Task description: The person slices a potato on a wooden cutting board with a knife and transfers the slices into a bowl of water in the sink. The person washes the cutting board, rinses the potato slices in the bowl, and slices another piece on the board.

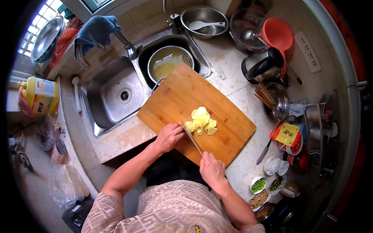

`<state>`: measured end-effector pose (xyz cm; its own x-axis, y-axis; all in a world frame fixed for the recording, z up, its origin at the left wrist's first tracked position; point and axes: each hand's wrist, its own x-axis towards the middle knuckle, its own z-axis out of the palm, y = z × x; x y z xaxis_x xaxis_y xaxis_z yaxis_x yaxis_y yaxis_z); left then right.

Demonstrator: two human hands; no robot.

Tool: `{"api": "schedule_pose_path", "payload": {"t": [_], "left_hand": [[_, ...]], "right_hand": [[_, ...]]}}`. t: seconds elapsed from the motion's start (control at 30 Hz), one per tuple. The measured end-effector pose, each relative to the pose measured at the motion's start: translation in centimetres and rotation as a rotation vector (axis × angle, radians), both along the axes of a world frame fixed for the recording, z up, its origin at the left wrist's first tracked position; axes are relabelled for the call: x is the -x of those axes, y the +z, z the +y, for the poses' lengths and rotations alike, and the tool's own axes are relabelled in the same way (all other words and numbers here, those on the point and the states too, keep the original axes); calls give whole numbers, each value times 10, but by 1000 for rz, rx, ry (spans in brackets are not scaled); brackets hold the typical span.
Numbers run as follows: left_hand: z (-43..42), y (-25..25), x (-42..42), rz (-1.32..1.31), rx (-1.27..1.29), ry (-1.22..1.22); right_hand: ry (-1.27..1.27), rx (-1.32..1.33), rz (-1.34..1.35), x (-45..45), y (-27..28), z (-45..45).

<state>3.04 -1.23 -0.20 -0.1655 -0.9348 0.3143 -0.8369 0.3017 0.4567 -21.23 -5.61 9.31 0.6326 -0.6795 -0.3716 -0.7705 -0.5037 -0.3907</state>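
Observation:
A wooden cutting board (pixel 229 116) lies at an angle, one corner reaching over the sink. On its middle rests a loose heap of thin, pale yellow slices (pixel 202 121) that look like potato. My right hand (pixel 212 169) is closed round the handle of a knife (pixel 193 142), whose blade points away to the upper left along the heap's near side. My left hand (pixel 171 136) is on the board at the blade's far end, fingers bunched. What those fingers press on, if anything, is hidden.
Behind the board is a double sink (pixel 112 97), with a metal basin (pixel 171 48) of cloudy liquid in its right bowl. To the right stand a kettle (pixel 264 64), a red strainer (pixel 278 33), a bowl of chopped greens (pixel 258 185) and a purple-handled utensil (pixel 263 154).

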Motion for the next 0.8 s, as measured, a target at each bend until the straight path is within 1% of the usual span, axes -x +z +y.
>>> {"api": "schedule_pose_path", "payload": {"t": [0.07, 0.17, 0.27, 0.3, 0.37, 0.47, 0.57, 0.67, 0.7, 0.77, 0.8], "left_hand": [[3, -4, -3, -17, -88, -13], [-1, -1, 0, 47, 52, 15], [-1, -3, -2, 42, 65, 9], [1, -5, -4, 37, 34, 6], [3, -9, -4, 31, -28, -3], [1, -4, -2, 57, 30, 7], [0, -7, -1, 93, 66, 28], [1, -4, -2, 76, 86, 33], [2, -5, -2, 69, 44, 27], [4, -10, -4, 54, -37, 16], [2, -8, -3, 72, 4, 20]], "right_hand": [[4, 5, 30, -2, -8, 1], [-5, 9, 18, 0, -23, -2], [4, 2, 14, 0, -7, -2], [11, -4, 19, -1, -1, -1], [4, -9, 30, -2, -6, 3], [-4, 1, 34, -5, -19, -1], [-18, -7, 9, 0, -19, -4], [-1, -33, 26, -4, 0, -3], [9, -43, 44, -5, 7, -2], [6, -46, 53, -7, -4, 0], [5, -46, 56, -8, -11, 0]]}}
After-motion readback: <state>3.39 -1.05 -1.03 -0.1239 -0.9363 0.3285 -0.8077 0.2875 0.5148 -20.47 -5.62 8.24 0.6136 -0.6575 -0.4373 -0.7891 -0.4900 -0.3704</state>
